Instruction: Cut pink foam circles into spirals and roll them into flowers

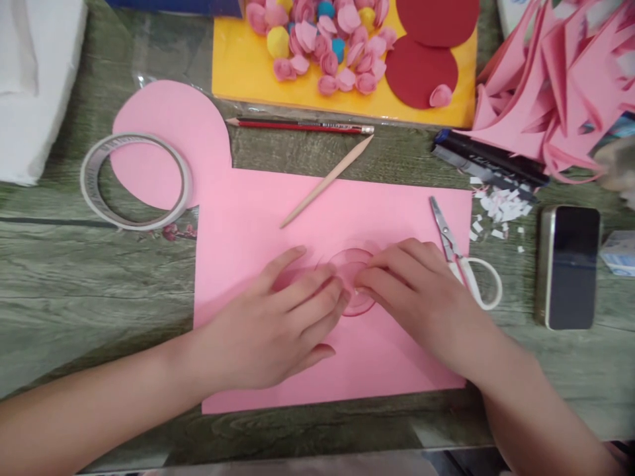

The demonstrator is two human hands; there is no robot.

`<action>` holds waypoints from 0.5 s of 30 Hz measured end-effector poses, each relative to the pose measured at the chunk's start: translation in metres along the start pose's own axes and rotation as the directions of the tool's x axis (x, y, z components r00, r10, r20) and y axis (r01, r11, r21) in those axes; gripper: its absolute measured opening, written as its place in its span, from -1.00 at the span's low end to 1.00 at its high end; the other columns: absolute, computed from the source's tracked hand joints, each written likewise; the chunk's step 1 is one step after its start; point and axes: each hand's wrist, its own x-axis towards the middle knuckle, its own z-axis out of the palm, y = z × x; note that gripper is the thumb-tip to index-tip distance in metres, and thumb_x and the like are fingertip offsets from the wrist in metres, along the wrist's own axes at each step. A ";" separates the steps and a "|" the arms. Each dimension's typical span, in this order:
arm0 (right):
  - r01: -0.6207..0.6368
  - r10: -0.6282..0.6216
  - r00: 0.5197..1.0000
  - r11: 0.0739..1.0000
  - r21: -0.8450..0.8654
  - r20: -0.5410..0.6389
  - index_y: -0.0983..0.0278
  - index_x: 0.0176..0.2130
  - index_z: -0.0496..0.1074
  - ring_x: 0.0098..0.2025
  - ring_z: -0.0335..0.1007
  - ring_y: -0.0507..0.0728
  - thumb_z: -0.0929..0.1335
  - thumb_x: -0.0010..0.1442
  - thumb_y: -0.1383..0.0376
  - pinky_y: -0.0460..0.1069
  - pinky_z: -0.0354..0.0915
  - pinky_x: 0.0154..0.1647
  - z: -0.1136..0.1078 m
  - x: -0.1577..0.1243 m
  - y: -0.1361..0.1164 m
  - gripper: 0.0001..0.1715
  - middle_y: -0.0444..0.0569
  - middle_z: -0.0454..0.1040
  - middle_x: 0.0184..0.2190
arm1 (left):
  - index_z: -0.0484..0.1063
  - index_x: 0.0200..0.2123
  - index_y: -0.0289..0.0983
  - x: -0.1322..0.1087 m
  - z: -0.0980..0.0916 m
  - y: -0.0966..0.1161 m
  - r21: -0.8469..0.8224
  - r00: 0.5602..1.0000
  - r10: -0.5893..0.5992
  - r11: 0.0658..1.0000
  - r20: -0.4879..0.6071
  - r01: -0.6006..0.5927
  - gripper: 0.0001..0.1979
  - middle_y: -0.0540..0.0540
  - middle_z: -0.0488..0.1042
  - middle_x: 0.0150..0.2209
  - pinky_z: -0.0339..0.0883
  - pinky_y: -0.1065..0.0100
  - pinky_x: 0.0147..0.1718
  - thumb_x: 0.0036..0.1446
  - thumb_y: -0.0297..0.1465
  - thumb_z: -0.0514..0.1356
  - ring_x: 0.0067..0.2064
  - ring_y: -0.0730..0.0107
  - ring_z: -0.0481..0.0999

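Note:
A pink sheet (268, 218) lies flat before me. On it rests a see-through round disc (364, 307) with a darker pink rim. My left hand (282, 324) lies over the sheet, fingers spread, fingertips at the disc's left side. My right hand (426, 291) has its fingers pinched together over the disc's right part; a tiny pale speck shows at the tips, too small to name. White-handled scissors (445, 230) lie just right of this hand. A pointed wooden stick (327, 181) rests across the sheet's upper edge.
At the left, a tape roll (86, 182) overlaps a pink paper disc (173, 106). A pencil (297, 124) lies below the yellow sheet (243, 66) bearing paper flowers. Rightward are a marker (491, 158), white scraps (503, 203), a phone (570, 268) and pink offcuts (560, 79).

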 end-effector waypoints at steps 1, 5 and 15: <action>0.006 -0.006 1.000 1.000 -0.001 0.007 0.27 -0.18 0.39 -0.21 0.20 0.15 0.18 0.27 0.33 0.03 0.12 -0.21 0.000 0.000 0.000 -0.76 0.01 0.41 -0.27 | 0.30 0.04 -0.33 0.000 0.000 0.000 0.000 1.000 0.000 1.000 0.002 0.000 -0.56 -0.18 0.38 0.03 -0.08 -0.06 0.19 0.18 -0.21 0.00 0.11 0.17 0.27; 0.017 -0.017 0.999 1.000 0.004 0.037 0.25 -0.17 0.39 -0.20 0.20 0.14 0.17 0.27 0.33 0.04 0.11 -0.20 -0.002 0.001 0.002 -0.75 0.00 0.41 -0.27 | 0.31 0.03 -0.31 0.000 0.001 0.001 0.009 1.000 -0.005 1.000 0.010 0.005 -0.57 -0.18 0.38 0.03 -0.07 -0.09 0.19 0.17 -0.21 0.02 0.11 0.14 0.27; 0.123 -0.141 0.976 0.986 0.114 0.164 0.25 -0.32 0.38 -0.28 0.18 0.10 0.17 0.27 0.31 0.01 0.10 -0.24 -0.005 0.019 0.022 -0.76 -0.04 0.37 -0.38 | 0.29 0.03 -0.29 0.000 0.002 0.001 0.046 1.000 0.018 0.999 0.015 -0.018 -0.60 -0.17 0.35 0.04 -0.11 -0.12 0.19 0.19 -0.23 -0.01 0.14 0.14 0.23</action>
